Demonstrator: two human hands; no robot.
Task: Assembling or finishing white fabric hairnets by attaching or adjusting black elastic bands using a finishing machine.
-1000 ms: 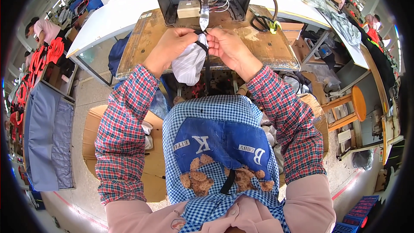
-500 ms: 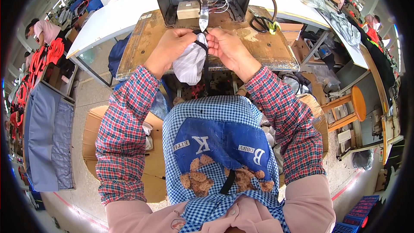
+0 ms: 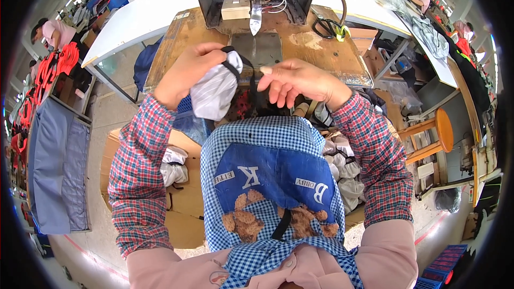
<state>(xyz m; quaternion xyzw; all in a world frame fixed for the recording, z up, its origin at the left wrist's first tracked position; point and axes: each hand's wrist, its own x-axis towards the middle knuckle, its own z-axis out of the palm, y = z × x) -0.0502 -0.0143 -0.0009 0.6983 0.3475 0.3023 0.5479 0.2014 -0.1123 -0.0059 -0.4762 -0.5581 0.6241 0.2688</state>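
Head view: the left hand [image 3: 191,70] pinches the cloth [image 3: 215,93] by its edge, seemingly letting it hang. The right hand [image 3: 301,79] curls by the strap [image 3: 253,79] (grip unclear).

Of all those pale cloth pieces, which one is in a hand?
The striped piece with black trim, gripped in the left hand; the other pale pieces lie lower down, on either side of the checked apron.

Pale piece [image 3: 214,93]: matt, creased cloth. Worktable [image 3: 182,33]: scuffed wood. Pointed tip [image 3: 256,22]: shiny metal. Carton [image 3: 184,226]: matt cardboard.
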